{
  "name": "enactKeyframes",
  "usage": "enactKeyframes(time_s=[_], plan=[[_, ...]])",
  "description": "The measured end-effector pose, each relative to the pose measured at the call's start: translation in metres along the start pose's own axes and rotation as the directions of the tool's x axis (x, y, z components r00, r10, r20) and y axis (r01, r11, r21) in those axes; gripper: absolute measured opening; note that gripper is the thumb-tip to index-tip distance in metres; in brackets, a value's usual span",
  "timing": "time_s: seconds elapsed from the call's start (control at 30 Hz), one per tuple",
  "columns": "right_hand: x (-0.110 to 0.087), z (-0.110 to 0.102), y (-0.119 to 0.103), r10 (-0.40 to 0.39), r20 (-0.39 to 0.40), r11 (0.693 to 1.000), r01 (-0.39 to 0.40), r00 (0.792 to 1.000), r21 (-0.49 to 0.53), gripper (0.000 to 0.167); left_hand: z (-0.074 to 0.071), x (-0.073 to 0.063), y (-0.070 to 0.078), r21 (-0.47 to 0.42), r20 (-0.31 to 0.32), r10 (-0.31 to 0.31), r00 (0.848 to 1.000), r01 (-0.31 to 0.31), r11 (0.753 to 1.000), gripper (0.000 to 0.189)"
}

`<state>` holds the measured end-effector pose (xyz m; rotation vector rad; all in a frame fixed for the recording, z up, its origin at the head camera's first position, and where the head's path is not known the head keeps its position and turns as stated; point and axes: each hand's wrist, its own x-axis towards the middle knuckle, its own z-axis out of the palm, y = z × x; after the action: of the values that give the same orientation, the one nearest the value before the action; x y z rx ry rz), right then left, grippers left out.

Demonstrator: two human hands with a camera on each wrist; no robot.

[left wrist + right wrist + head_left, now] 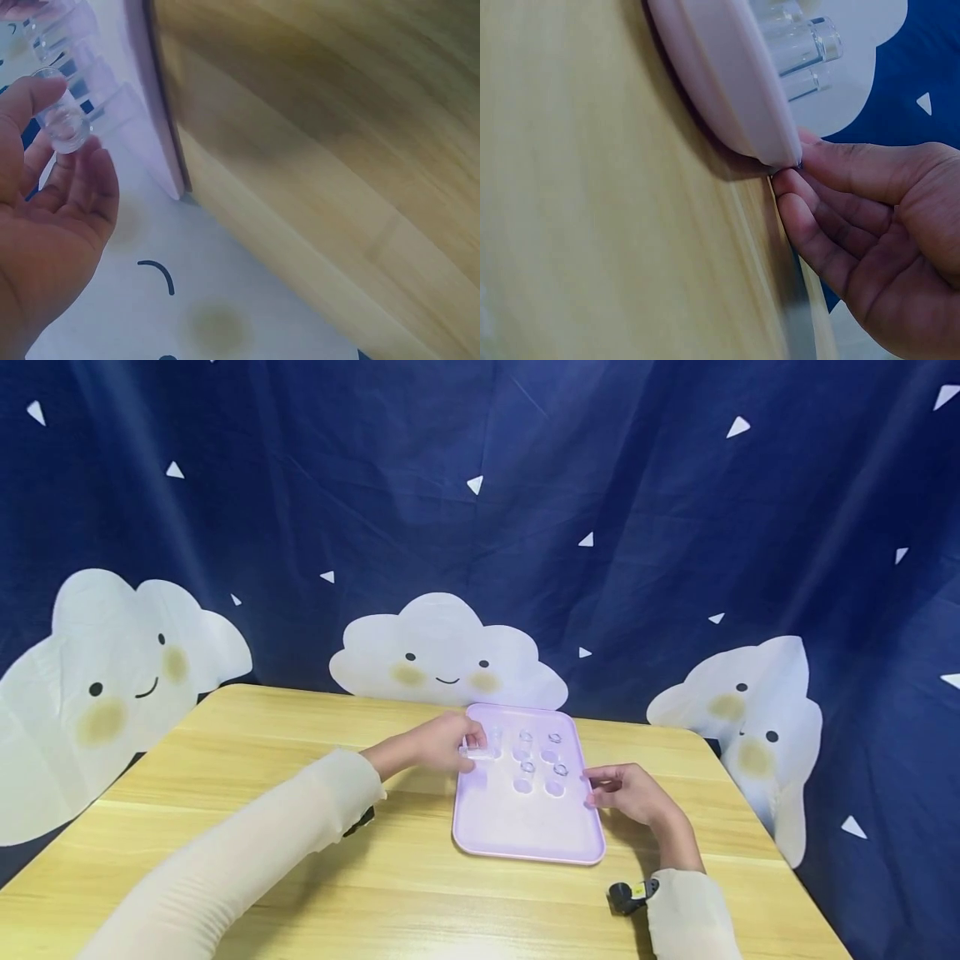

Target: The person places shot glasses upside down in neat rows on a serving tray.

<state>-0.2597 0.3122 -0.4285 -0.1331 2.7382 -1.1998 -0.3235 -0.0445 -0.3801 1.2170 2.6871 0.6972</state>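
Observation:
A pale purple tray [525, 831] lies on the table with several small clear cups [555, 779] standing on its far half. My left hand [446, 742] is over the tray's left edge and pinches one clear cup [66, 124] between thumb and fingers. In the head view that cup lies sideways, close to the cups that stand. At the opposite side, my right hand [633, 789] pinches the tray's right rim. The right wrist view shows the thumb [855, 165] at the rim's upper side and the fingertips [791, 202] under it.
The wooden table [300, 835] reaches back to a dark blue curtain [480, 543] printed with white clouds and triangles. Near the tray's right front corner, a black wrist camera [626, 896] sits at the right sleeve [690, 914].

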Motion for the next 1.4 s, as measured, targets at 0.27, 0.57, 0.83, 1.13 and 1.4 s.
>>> enactKeyframes(time_s=[0.27, 0.57, 0.83, 1.13, 1.4], plan=[[0.001, 0.000, 0.001, -0.004, 0.001, 1.000, 0.004, 1.000, 0.001, 0.045, 0.006, 0.003, 0.001, 0.024, -0.033, -0.014, 0.999, 0.015, 1.000, 0.028], [0.002, 0.001, 0.003, -0.004, -0.001, 1.000, 0.004, 1.000, -0.001, 0.046, 0.014, 0.005, 0.003, -0.037, -0.061, -0.040, 0.997, 0.038, 0.999, 0.028], [0.001, 0.001, 0.003, 0.006, -0.001, 1.000, -0.006, 1.000, 0.006, 0.046, 0.018, 0.009, 0.005, -0.070, -0.054, -0.013, 0.998, 0.009, 0.997, 0.031], [0.000, 0.000, 0.002, 0.005, -0.004, 1.000, -0.005, 1.000, -0.004, 0.047, 0.027, 0.015, 0.006, -0.076, -0.060, 0.015, 0.998, -0.020, 0.997, 0.034], [0.001, -0.001, 0.001, -0.005, 0.000, 1.000, 0.005, 1.000, -0.003, 0.047, 0.032, 0.018, 0.010, -0.055, -0.040, 0.009, 0.999, -0.012, 0.998, 0.034]])
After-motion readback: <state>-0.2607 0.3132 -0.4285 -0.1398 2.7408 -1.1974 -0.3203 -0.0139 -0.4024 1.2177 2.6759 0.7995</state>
